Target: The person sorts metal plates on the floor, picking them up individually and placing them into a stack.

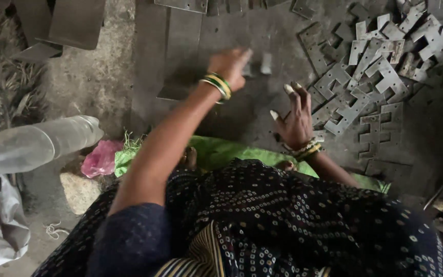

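While the left hand [230,65] reaches forward over the dark floor [262,31], its fingers are curled around something small and pale, a blurred metal piece [262,64] that shows just past the knuckles; the blur makes it hard to say how firmly the piece is held. Green and yellow bangles [217,84] ring that wrist. The right hand [296,120] hovers lower and nearer the body, palm down, fingers spread apart and holding nothing, with more bangles [306,150] at its wrist. Just to its right lies a heap of flat grey plates [370,72], notched and stepped in outline, overlapping one another and spilling toward the top right corner; the nearest ones lie just beside the fingertips. Larger metal sheets [180,46] lie flat beyond the left hand. A green cloth [221,151] is spread under the person's lap, which is covered by dark dotted fabric [283,215]. At the left edge a clear plastic bottle [32,146] lies tilted, with a pink bag [100,159] and a stone [79,191] near it.
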